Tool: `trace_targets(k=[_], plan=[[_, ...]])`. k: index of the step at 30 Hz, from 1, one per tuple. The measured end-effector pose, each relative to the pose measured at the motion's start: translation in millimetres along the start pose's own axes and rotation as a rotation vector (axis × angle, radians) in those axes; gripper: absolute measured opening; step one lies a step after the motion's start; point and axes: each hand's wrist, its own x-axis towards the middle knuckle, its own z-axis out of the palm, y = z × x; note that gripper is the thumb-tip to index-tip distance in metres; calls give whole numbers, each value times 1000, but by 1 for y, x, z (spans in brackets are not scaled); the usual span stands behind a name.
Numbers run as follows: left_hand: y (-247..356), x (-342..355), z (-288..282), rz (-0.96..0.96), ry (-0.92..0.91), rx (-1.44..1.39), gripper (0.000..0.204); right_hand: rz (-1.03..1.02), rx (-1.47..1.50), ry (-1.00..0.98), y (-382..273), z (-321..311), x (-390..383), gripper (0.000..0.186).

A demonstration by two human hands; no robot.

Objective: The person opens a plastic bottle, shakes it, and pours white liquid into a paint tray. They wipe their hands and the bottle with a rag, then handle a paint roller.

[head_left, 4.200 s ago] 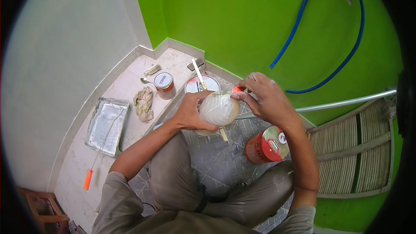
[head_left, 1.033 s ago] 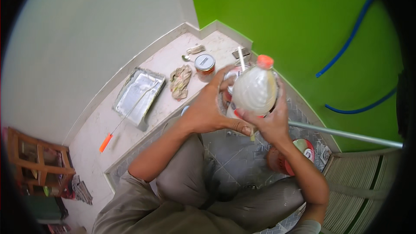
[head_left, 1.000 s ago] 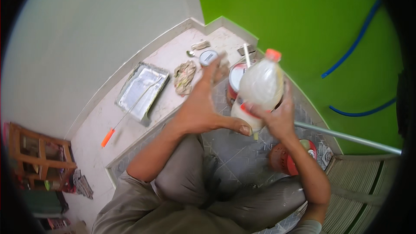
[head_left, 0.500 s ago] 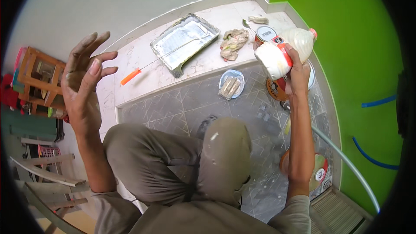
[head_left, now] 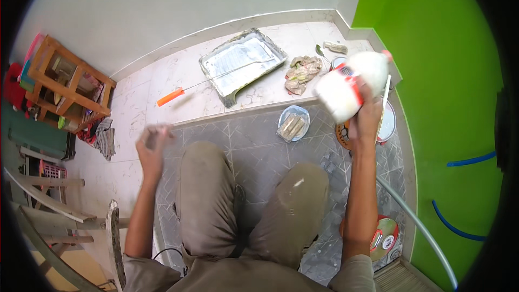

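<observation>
A wooden rack (head_left: 72,85) is seen left of the left hand (head_left: 152,150), which is blurred and held loosely open, its fingers bent. Beyond that hand, an orange-handled roller frame (head_left: 172,97) is laid with its wire across a paint tray (head_left: 241,64). Left of the right-hand grip, a crumpled rag (head_left: 303,73) and a light-blue bowl (head_left: 299,110) are placed. A milky-white bottle (head_left: 346,87) is held tilted, its side gripped by the right hand (head_left: 368,119). Just right of the grip, a white-lidded can (head_left: 387,123) is partly covered.
</observation>
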Motion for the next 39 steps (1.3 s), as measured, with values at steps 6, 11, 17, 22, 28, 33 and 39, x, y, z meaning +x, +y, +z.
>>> trace_targets(k=[6, 11, 17, 22, 28, 33, 39], plan=[[-150, -148, -18, -412, -182, 148, 23, -105, -187, 137, -6, -11, -11, 58], [-130, -180, -51, -809, -282, 146, 19, -85, -33, 285, -37, -38, 48, 53], [-122, -163, -93, -927, -498, 38, 25, -159, -137, 249, -60, 26, 21, 57], [-47, -78, -45, -367, -445, 166, 26, -170, -113, 280, -54, 36, 14, 56], [5, -55, -13, 198, -731, 283, 26, -167, -20, 383, -65, 3, 23, 54], [27, -58, -8, 157, -767, 300, 25, -142, -148, 299, -34, 30, -20, 60], [40, 15, 21, -719, -271, -1129, 53, -29, -13, 278, -31, 23, -31, 57]])
